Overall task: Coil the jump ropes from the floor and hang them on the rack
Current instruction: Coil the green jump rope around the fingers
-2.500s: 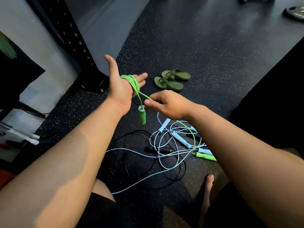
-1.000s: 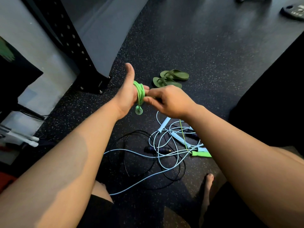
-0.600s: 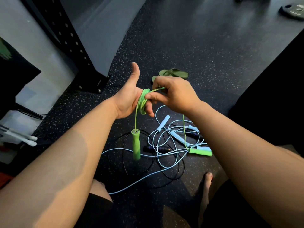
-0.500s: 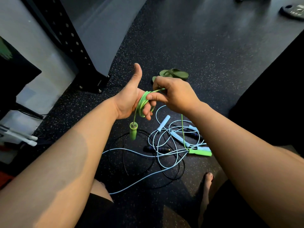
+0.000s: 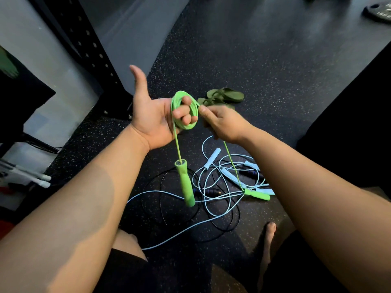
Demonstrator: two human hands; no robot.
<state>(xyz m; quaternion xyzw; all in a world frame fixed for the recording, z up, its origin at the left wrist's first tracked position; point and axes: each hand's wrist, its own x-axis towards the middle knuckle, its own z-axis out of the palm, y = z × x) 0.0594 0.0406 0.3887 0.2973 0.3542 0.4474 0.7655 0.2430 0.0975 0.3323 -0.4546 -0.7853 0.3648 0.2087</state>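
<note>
Speckled floor [image 5: 275, 60], two hands [image 5: 152, 121] [image 5: 224, 123], perhaps three ropes [image 5: 186, 185] [image 5: 212, 157] [image 5: 211, 191], two sandals [image 5: 226, 95] [image 5: 208, 101]

Both bare forearms reach forward and meet at the green rope coil [image 5: 187, 126]: the left hand [image 5: 152, 121], palm turned to the camera and thumb stretched upward, has its fingers [image 5: 182, 112] curled through the coil, while the right hand [image 5: 224, 123], just right of the coil, pinches its cord between thumb and forefinger; a bare foot [image 5: 268, 240] rests well below the coil
</note>
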